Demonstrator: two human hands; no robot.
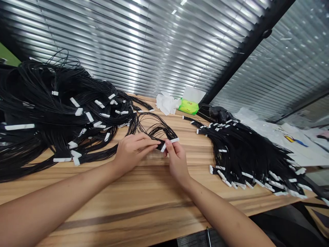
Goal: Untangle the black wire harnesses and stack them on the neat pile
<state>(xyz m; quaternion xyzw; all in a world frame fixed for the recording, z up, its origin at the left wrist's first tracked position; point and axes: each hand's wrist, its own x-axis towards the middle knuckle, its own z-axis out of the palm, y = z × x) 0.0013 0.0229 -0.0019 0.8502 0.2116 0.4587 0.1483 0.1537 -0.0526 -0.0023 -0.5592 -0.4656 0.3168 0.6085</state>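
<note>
Over the middle of the wooden table (151, 192), both hands work at one black wire harness (159, 128) with white connectors. My left hand (135, 149) is closed, its thumb and fingers pinching the black wires just left of a connector. In a pinch, my right hand (176, 157) grips the white connector (163, 146) at the wire ends. A second white connector (174, 140) lies just beyond the right fingertips. The wires loop away behind the hands towards the heap on the left.
A large heap of black wire harnesses (64, 89) fills the left side. Another pile of harnesses (244, 147) lies right, connectors towards the front edge. Crumpled white tissue (167, 103) and a green tissue pack (188, 106) sit at the back, before metal blinds (115, 37).
</note>
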